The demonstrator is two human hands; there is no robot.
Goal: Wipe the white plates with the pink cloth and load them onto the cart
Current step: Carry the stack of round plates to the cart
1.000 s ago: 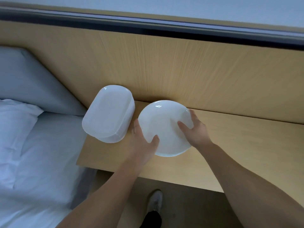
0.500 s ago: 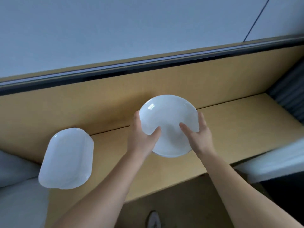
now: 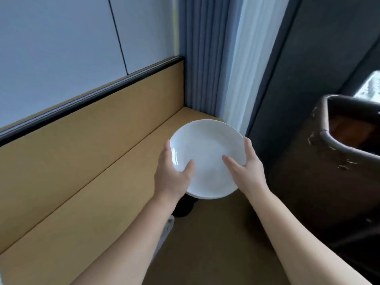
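The head camera looks steeply down from close above at both forearms and the floor (image 3: 205, 254).

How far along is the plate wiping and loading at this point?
Done: nothing visibly loaded. In hand: the left hand and right hand grip a round white plate, clear of the light wooden shelf. Left: wiping, with no pink cloth in view, then loading.

Nothing legible. No text, labels, brands or numbers were readable on the white plate (image 3: 207, 149), the wooden ledge (image 3: 98, 206), the wall panels (image 3: 61, 48) or the curtain (image 3: 201, 58).
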